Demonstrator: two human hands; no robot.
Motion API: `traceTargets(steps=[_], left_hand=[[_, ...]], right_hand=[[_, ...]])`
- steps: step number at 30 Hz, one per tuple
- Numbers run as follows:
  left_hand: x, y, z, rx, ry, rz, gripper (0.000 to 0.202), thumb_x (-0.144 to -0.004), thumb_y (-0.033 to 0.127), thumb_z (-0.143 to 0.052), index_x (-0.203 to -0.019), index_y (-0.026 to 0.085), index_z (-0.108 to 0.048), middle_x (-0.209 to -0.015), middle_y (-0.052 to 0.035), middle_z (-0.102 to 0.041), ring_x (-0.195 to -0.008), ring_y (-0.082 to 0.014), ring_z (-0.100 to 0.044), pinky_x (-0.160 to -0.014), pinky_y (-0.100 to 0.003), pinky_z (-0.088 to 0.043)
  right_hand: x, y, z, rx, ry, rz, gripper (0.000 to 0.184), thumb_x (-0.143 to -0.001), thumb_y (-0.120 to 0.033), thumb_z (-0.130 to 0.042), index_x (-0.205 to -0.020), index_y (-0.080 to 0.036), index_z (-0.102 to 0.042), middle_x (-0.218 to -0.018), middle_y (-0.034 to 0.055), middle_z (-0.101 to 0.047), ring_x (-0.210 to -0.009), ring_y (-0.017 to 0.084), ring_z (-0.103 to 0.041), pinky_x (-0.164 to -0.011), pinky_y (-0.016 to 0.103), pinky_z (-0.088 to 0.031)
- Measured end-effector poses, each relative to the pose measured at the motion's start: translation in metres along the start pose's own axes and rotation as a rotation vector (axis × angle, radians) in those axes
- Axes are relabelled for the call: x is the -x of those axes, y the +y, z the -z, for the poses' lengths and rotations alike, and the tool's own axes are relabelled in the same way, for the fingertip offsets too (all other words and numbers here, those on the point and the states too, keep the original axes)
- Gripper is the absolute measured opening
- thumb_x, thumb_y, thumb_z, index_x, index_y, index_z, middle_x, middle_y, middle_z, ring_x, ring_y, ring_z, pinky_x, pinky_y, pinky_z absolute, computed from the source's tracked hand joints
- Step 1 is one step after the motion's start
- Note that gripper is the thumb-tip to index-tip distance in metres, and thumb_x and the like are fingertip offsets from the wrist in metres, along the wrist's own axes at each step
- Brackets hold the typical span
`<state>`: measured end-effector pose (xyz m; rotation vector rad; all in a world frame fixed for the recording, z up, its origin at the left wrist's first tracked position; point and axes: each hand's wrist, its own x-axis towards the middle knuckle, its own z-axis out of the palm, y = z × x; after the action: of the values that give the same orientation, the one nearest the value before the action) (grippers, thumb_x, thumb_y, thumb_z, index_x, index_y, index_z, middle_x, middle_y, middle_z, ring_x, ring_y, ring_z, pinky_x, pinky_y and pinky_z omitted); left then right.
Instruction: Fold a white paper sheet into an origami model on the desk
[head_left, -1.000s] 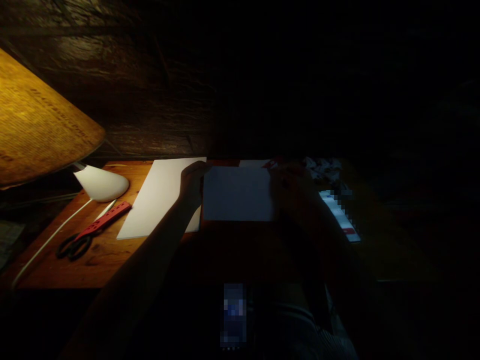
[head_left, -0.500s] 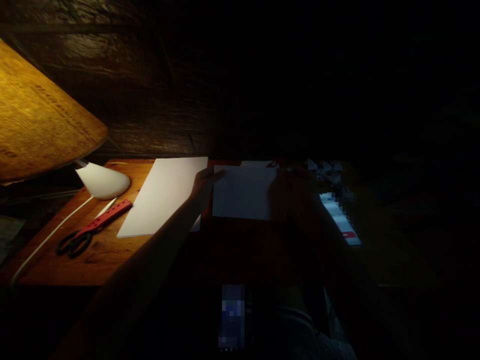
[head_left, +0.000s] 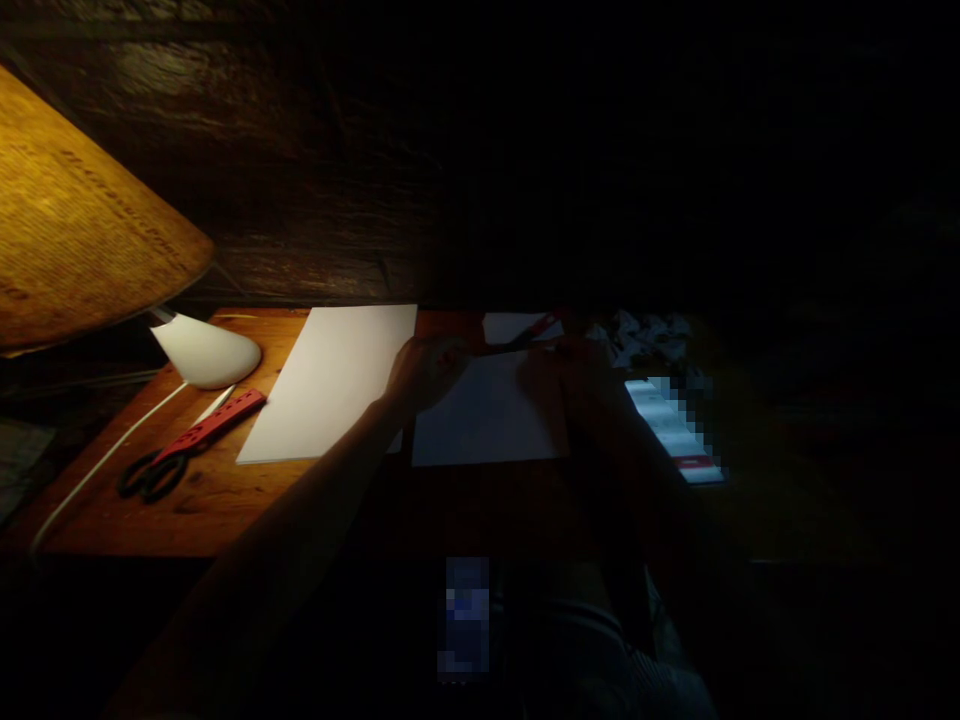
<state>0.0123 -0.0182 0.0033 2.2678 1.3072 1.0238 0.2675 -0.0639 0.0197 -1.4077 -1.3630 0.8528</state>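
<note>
A white sheet of paper (head_left: 480, 425) lies in front of me on the wooden table, mostly in shadow. My left hand (head_left: 429, 372) is closed at its far left corner, fingers curled over the paper. At the far right corner, my right hand (head_left: 574, 372) closes on the same sheet, though darkness hides much of its fingers. Just beyond lies a smaller white piece of paper (head_left: 502, 328) with a red and dark object (head_left: 546, 325) on it, too dim to name. Left of my left hand rests a larger stack of white paper (head_left: 330, 385), brightly lit.
Scissors (head_left: 154, 475) with black handles and a red blade cover lie at the left, near the white lamp base (head_left: 206, 350) and its cord (head_left: 112, 465). A lit phone (head_left: 675, 430) lies at the right, with crumpled pieces (head_left: 649, 340) behind it. A dark wall backs the table.
The sheet has come toward me and shows more of its surface. My left hand has moved right, its fingers now curled. More of the small paper behind is visible.
</note>
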Motion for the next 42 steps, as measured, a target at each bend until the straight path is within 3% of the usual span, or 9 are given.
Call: traceTargets(steps=[4,6,10,14,19,24,29,33,42], left_hand=[[0.003,0.007,-0.009,0.011,-0.151,-0.113,0.02,-0.092,0.027,-0.061,-0.102,0.022,-0.078,-0.102,-0.0083,-0.078,-0.088,-0.0221,-0.071,-0.074,-0.032,-0.048],[0.004,0.01,-0.012,0.015,-0.186,-0.118,0.018,-0.093,0.026,-0.059,-0.096,0.021,-0.076,-0.096,-0.0076,-0.077,-0.085,-0.0214,-0.07,-0.072,-0.032,-0.047],[0.006,0.013,-0.015,-0.039,-0.171,-0.139,0.018,-0.094,0.027,-0.059,-0.092,0.021,-0.075,-0.09,-0.0066,-0.074,-0.077,-0.0195,-0.065,-0.067,-0.032,-0.042],[0.008,0.016,-0.016,-0.075,-0.149,-0.172,0.017,-0.091,0.023,-0.058,-0.09,0.021,-0.075,-0.089,-0.0064,-0.071,-0.077,-0.0192,-0.062,-0.065,-0.032,-0.04],[0.01,0.021,-0.016,-0.064,-0.159,-0.18,0.018,-0.089,0.024,-0.058,-0.087,0.022,-0.075,-0.087,-0.0058,-0.07,-0.073,-0.0177,-0.06,-0.063,-0.032,-0.039],[0.005,0.022,-0.008,0.004,-0.14,-0.142,0.014,-0.086,0.028,-0.065,-0.083,0.022,-0.078,-0.086,-0.0054,-0.074,-0.074,-0.0184,-0.064,-0.064,-0.031,-0.04],[-0.002,0.01,0.006,0.067,-0.083,-0.087,0.013,-0.082,0.027,-0.067,-0.077,0.021,-0.077,-0.081,-0.0043,-0.075,-0.072,-0.0177,-0.065,-0.067,-0.03,-0.046],[-0.008,-0.003,0.013,0.177,-0.062,-0.074,0.013,-0.078,0.028,-0.068,-0.071,0.02,-0.075,-0.074,-0.0045,-0.073,-0.068,-0.0171,-0.064,-0.065,-0.03,-0.047],[-0.015,-0.011,0.016,0.392,0.078,0.188,0.008,-0.067,0.025,-0.071,-0.064,0.018,-0.073,-0.064,-0.0016,-0.068,-0.064,-0.0146,-0.059,-0.064,-0.027,-0.043]], right_hand=[[0.003,0.002,-0.007,0.213,-0.047,0.109,0.01,-0.083,-0.022,-0.068,-0.083,-0.02,-0.077,-0.083,0.0044,-0.078,-0.077,0.02,-0.07,-0.071,0.03,-0.05],[0.004,0.003,-0.009,0.374,-0.047,0.187,0.018,-0.084,-0.015,-0.065,-0.091,-0.02,-0.08,-0.094,0.0069,-0.081,-0.087,0.023,-0.073,-0.078,0.034,-0.052],[0.008,0.0,-0.014,0.626,-0.101,0.356,0.028,-0.088,-0.015,-0.066,-0.11,-0.022,-0.081,-0.115,0.0105,-0.081,-0.108,0.03,-0.073,-0.096,0.043,-0.05],[0.013,-0.009,-0.022,0.73,-0.152,0.47,0.022,-0.092,-0.018,-0.064,-0.102,-0.024,-0.083,-0.112,0.0073,-0.081,-0.108,0.029,-0.072,-0.102,0.044,-0.046],[0.013,-0.013,-0.025,0.734,-0.156,0.444,0.019,-0.091,-0.019,-0.067,-0.094,-0.025,-0.085,-0.102,0.0051,-0.083,-0.097,0.027,-0.073,-0.094,0.042,-0.048],[0.006,-0.009,-0.013,0.649,-0.114,0.367,0.016,-0.09,-0.024,-0.072,-0.094,-0.028,-0.087,-0.102,0.0034,-0.084,-0.092,0.026,-0.075,-0.088,0.039,-0.051],[-0.005,0.001,0.008,0.556,-0.025,0.297,0.01,-0.086,-0.027,-0.08,-0.09,-0.031,-0.088,-0.093,0.0016,-0.083,-0.084,0.024,-0.075,-0.079,0.035,-0.051],[-0.012,0.007,0.019,0.514,0.104,0.208,0.005,-0.08,-0.029,-0.086,-0.084,-0.027,-0.088,-0.077,0.0025,-0.079,-0.072,0.022,-0.07,-0.07,0.033,-0.047],[-0.014,-0.001,0.023,0.279,0.169,0.065,0.009,-0.072,-0.029,-0.086,-0.069,-0.022,-0.082,-0.067,0.0003,-0.073,-0.068,0.018,-0.066,-0.062,0.028,-0.044]])
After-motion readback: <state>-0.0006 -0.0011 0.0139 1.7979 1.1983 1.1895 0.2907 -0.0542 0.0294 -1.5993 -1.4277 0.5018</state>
